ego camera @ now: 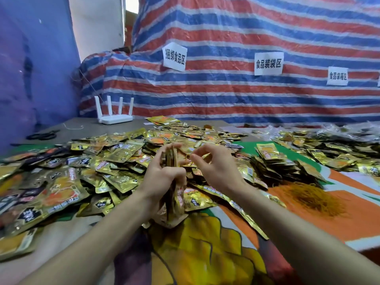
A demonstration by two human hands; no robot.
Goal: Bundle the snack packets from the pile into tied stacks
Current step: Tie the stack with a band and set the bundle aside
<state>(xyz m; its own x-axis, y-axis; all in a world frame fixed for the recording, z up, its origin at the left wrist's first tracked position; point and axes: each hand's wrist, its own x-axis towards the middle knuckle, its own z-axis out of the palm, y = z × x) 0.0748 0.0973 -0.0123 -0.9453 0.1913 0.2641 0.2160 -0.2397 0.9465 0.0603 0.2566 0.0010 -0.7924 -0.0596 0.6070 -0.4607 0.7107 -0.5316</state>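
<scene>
Head view, worker's own hands over the table.

- Left hand (162, 175) grips a stack of packets (177, 199) on edge, fingers and thumb wrapped round its middle. The lower edges splay out just above the printed cloth (205, 254). No tie is visible on the stack yet.
- Right hand (218, 171) sits just beside the stack top with its fingers curled and thumb meeting forefinger. Something gold shows between the fingers. Packet or band, I cannot tell, so its grip is uncertain.
- Loose pile of packets (115, 161) spreads across the table, left and behind the hands. More packets (271, 163) are heaped to the right.
- Tangle of rubber bands (316, 195) lies on the orange part of the cloth, near the right forearm and within reach.

Handling, judged from looks:
- Each packet is a flat, glossy foil pouch, so likely light and thin. It should be a little springy rather than stiff.
- Foil on foil should be slippery, so a loose stack will probably fan or shoot out sideways, as the splayed bottom suggests.
- Contents look flat and may crease if squeezed hard, though they do not seem fragile.
- Best hold is across the broad faces at mid-height, pressing the stack square. Tap the edges on the cloth first.
- The band should go round the waist, where the left hand now sits.
- Corner seals may be sharp and could catch the band.
</scene>
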